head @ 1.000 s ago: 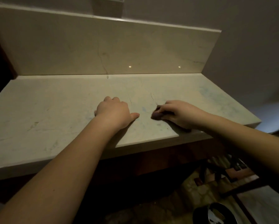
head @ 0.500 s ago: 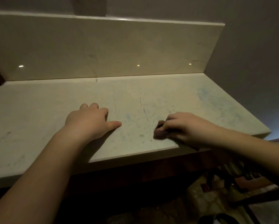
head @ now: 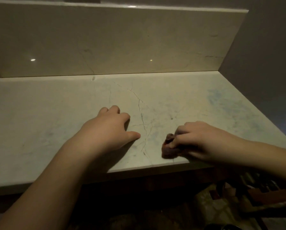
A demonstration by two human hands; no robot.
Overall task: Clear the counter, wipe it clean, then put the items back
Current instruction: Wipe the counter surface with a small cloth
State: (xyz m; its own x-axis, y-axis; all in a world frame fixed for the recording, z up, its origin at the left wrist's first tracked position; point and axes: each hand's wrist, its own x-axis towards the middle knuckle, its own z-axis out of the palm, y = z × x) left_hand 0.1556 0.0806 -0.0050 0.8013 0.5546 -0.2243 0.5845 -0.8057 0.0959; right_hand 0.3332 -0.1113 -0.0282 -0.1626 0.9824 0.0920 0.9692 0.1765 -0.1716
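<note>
A pale marble counter point(head: 47, 113) with thin dark veins fills the view, and nothing stands on it. My right hand point(head: 200, 140) is shut on a small dark reddish cloth point(head: 168, 150), pressing it onto the counter close to the front edge. My left hand point(head: 109, 128) rests palm down on the stone a little to the left of the cloth, fingers bent, thumb out, holding nothing.
A marble backsplash point(head: 122, 40) rises along the back, and a grey wall point(head: 263, 55) closes the right end. Faint bluish smears point(head: 225, 103) mark the counter's right part. Below the front edge are a patterned floor point(head: 210, 203) and dark furniture point(head: 263, 193).
My right hand has dragged the cloth toward the front edge of the counter. My left hand has stayed planted on the stone while the view shifted.
</note>
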